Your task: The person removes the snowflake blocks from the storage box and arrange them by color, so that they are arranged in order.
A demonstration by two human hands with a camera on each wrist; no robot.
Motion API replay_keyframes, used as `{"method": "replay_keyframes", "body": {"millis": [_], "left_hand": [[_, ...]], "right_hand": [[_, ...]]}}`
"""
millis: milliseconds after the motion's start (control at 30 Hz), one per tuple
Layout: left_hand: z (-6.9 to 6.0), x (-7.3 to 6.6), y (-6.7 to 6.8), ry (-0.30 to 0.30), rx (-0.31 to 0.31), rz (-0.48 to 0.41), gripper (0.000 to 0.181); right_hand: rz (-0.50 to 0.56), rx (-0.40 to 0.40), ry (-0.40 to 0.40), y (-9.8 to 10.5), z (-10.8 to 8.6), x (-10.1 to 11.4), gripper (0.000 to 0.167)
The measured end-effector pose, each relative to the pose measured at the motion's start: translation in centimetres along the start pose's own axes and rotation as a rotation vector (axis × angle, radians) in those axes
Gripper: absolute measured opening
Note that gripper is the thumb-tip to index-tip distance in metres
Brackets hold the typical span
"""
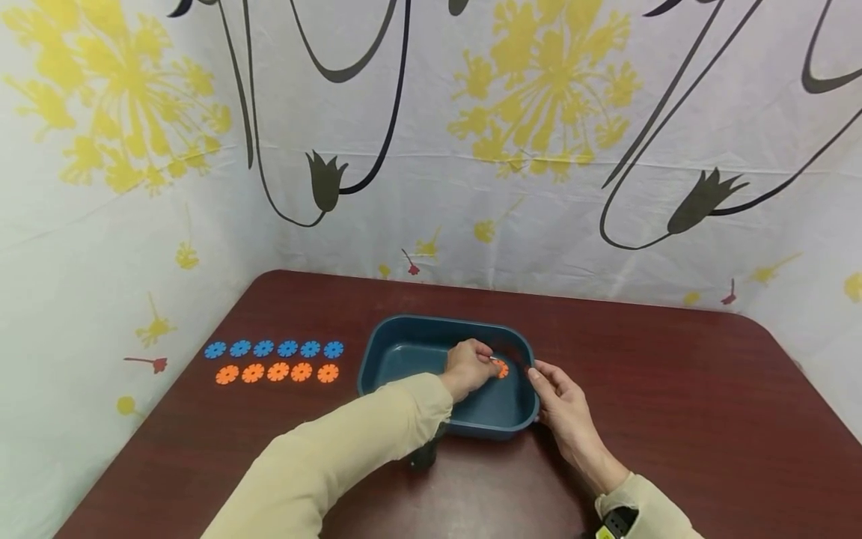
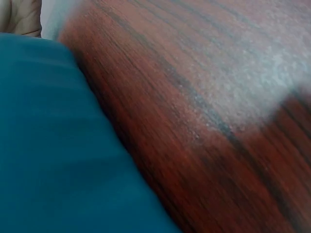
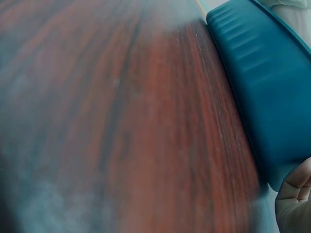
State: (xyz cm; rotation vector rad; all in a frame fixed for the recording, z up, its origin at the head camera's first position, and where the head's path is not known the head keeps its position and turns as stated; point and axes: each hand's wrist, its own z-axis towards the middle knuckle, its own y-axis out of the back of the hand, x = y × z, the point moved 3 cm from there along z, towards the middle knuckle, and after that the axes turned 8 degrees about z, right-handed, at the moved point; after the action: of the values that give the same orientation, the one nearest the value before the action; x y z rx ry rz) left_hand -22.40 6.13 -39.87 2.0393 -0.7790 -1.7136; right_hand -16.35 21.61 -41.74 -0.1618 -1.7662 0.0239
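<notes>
Inside a dark teal rectangular tub (image 1: 411, 359), my left hand (image 1: 468, 368) reaches in and pinches an orange notched disc (image 1: 502, 369) near the right end. Part of the disc is hidden behind the fingers. My right hand (image 1: 564, 408) grips the tub's right wall, its thumb near the rim and the fingers along the outside. From the right wrist view, only the edge of that hand (image 3: 295, 199) shows beside the tub's outer wall (image 3: 262, 73). The left wrist view has the tub's front wall (image 2: 63, 136) close up.
On the brown wooden table (image 1: 673, 389), a row of several blue notched discs (image 1: 263, 348) lies left of the tub. Several orange notched discs (image 1: 278, 372) form a second row nearer me. A white patterned cloth (image 1: 417, 135) hangs behind and beside the table.
</notes>
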Motion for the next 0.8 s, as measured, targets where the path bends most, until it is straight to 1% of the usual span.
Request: {"method": "replay_keyframes", "body": {"millis": [233,467,700,800], "left_hand": [[0.12,0.21,-0.3,-0.002,-0.02,0.035,0.025],[0.29,0.15,-0.44,-0.003,-0.027,0.097,0.024],[0.49,0.0,-0.4,-0.04,-0.043,0.158,0.023],[0.57,0.03,-0.5,-0.042,-0.037,0.18,0.021]], "right_hand": [[0.001,0.005,0.005,0.0,0.03,-0.09,0.052],[0.0,0.016,0.024,0.14,0.16,-0.15,0.054],[-0.01,0.005,0.01,0.0,0.12,-0.07,0.053],[-0.012,0.005,0.004,0.0,0.11,-0.09,0.053]]}}
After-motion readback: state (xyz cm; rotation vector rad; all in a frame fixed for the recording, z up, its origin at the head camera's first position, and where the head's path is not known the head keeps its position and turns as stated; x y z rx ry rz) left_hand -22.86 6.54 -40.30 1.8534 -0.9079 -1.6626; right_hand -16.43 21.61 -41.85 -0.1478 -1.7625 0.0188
